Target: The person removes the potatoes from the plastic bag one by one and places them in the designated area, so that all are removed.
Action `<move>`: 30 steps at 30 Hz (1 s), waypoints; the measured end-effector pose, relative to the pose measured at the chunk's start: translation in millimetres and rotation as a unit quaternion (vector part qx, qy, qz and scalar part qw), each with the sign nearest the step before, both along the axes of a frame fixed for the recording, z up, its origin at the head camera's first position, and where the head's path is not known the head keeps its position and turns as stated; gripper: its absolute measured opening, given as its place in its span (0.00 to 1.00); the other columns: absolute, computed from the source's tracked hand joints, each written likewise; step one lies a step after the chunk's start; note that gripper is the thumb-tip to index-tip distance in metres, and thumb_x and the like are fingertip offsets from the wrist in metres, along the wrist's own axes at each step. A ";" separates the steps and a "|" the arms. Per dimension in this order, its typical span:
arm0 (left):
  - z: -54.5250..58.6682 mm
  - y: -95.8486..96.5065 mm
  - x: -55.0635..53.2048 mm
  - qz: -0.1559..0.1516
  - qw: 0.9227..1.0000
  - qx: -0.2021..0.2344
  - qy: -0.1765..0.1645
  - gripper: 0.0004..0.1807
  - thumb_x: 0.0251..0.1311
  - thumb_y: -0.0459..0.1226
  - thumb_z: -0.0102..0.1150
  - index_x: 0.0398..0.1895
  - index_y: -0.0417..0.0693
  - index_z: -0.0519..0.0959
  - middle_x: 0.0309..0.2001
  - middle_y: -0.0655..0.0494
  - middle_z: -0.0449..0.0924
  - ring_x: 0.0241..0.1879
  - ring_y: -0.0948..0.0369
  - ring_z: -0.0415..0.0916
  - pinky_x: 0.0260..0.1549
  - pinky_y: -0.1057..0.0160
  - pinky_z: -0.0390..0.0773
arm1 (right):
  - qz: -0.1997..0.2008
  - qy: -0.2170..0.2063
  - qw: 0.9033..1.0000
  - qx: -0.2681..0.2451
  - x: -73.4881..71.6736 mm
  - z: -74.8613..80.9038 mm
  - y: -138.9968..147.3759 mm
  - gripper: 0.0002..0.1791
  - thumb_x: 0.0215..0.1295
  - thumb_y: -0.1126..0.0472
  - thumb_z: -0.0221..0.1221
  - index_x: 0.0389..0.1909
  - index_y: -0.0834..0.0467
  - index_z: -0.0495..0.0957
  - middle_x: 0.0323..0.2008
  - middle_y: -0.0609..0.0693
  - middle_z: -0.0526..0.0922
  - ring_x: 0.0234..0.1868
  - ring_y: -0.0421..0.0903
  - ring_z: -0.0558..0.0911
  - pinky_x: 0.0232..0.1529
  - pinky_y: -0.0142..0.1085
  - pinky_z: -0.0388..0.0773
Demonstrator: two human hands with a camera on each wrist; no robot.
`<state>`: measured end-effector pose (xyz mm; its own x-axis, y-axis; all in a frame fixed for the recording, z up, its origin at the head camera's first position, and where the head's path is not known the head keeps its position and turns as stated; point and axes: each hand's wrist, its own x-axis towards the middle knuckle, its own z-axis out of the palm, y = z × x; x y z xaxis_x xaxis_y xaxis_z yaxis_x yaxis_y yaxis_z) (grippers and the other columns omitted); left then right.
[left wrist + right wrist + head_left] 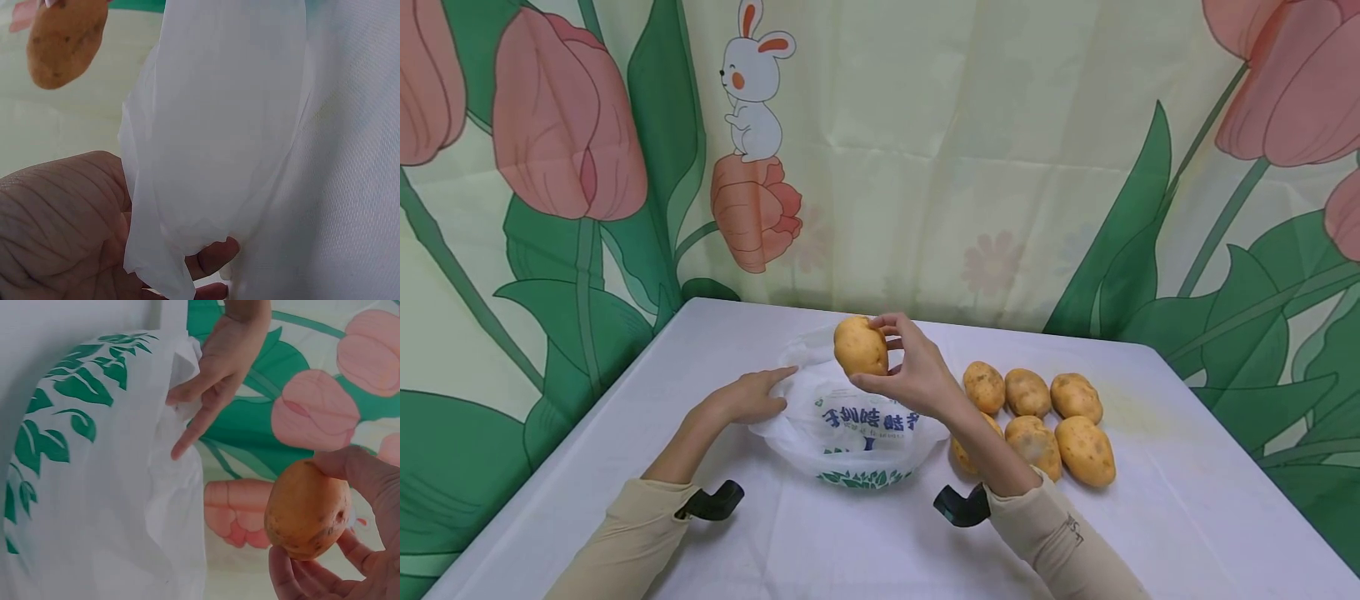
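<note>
My right hand [919,372] holds a potato [859,347] above the white plastic bag [857,458], thumb on one side and fingers on the other. In the right wrist view that potato [307,509] shows a dark spot on its skin. The bag lies on the table with blue lettering and green leaves printed on it. My left hand [747,398] grips the bag's left edge, its index finger stretched along the opening. The left wrist view shows the bag's thin film [228,125] between that hand's thumb side and fingertips [219,255]. What the bag contains is hidden.
Several potatoes [1028,392] lie in two rows on the white tablecloth [820,542], right of the bag; my right forearm partly covers the nearest left one. Behind the table hangs a curtain [925,167] with tulips and a rabbit.
</note>
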<state>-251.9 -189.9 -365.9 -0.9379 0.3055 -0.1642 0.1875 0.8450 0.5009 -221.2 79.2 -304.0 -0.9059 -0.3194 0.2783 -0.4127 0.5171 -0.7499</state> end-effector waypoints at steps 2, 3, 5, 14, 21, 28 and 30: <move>0.3 -0.2 0.9 0.003 1.000 0.001 -0.002 0.35 0.66 0.36 0.52 0.78 0.39 0.61 0.72 0.30 0.64 0.56 0.44 0.71 0.54 0.45 0.74 | 0.001 0.001 1.000 -0.001 3.9 -0.7 2.9 0.39 0.54 0.55 0.76 0.65 0.51 0.68 0.64 0.54 0.74 0.61 0.52 0.77 0.46 0.41 0.83; 0.4 -0.4 1.4 0.004 1.000 0.002 -0.003 0.35 0.66 0.36 0.52 0.78 0.39 0.61 0.72 0.30 0.64 0.56 0.44 0.71 0.54 0.44 0.74 | 0.002 0.002 1.000 -0.002 5.7 -1.1 4.2 0.39 0.53 0.55 0.76 0.64 0.51 0.68 0.64 0.54 0.74 0.61 0.52 0.77 0.46 0.40 0.83; 0.8 -0.6 1.9 0.003 1.000 0.001 -0.004 0.35 0.66 0.36 0.52 0.78 0.39 0.61 0.72 0.30 0.64 0.55 0.44 0.71 0.54 0.45 0.74 | 0.003 0.006 1.000 -0.002 9.2 -2.3 7.0 0.39 0.53 0.55 0.77 0.64 0.51 0.68 0.64 0.54 0.75 0.60 0.53 0.78 0.45 0.40 0.83; 1.0 -1.3 1.7 -0.007 1.000 0.001 0.006 0.35 0.66 0.36 0.53 0.77 0.38 0.62 0.72 0.30 0.65 0.56 0.43 0.71 0.54 0.44 0.73 | -0.009 0.016 1.000 0.002 18.7 -10.6 16.3 0.40 0.52 0.56 0.77 0.65 0.52 0.68 0.64 0.54 0.75 0.59 0.54 0.78 0.47 0.44 0.84; -0.3 -1.1 0.5 -0.007 1.000 -0.002 0.006 0.35 0.66 0.36 0.52 0.78 0.39 0.61 0.72 0.30 0.64 0.55 0.44 0.70 0.51 0.46 0.73 | -0.017 0.012 1.000 0.004 21.7 -18.0 22.0 0.40 0.52 0.55 0.77 0.64 0.53 0.68 0.63 0.53 0.76 0.59 0.54 0.78 0.48 0.44 0.83; 3.1 0.1 2.9 -0.006 1.000 -0.002 0.007 0.35 0.66 0.36 0.52 0.77 0.39 0.62 0.72 0.30 0.65 0.54 0.43 0.71 0.49 0.46 0.74 | -0.027 0.007 1.000 0.002 24.4 -24.2 31.3 0.41 0.51 0.55 0.77 0.65 0.54 0.68 0.63 0.52 0.75 0.58 0.53 0.78 0.49 0.46 0.83; 3.7 0.6 3.7 -0.005 1.000 -0.002 0.007 0.35 0.66 0.36 0.52 0.77 0.39 0.62 0.72 0.30 0.65 0.53 0.44 0.71 0.48 0.47 0.74 | -0.028 0.007 1.000 -0.001 25.3 -25.5 34.5 0.42 0.51 0.55 0.78 0.65 0.54 0.68 0.64 0.53 0.75 0.57 0.54 0.78 0.49 0.47 0.82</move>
